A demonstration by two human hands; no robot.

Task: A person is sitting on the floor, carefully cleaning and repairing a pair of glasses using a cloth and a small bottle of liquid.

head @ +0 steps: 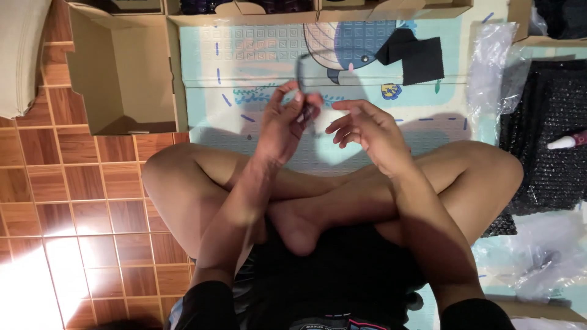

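Dim indoor light, hot glare on floor tiles (36, 281) bottom-left, soft shadows, hands (287, 122) blurred, maybe motion

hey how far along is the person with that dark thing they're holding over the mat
Done: an open cardboard box stands on the floor and a black cloth lies on the play mat. In hand: the left hand pinches a thin dark item, too blurred to identify; the right hand is open beside it. Left: black bubble wrap and clear bags lie unused.

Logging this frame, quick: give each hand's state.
Left hand: closed on a thin dark object, blurred.
Right hand: open, holding nothing.
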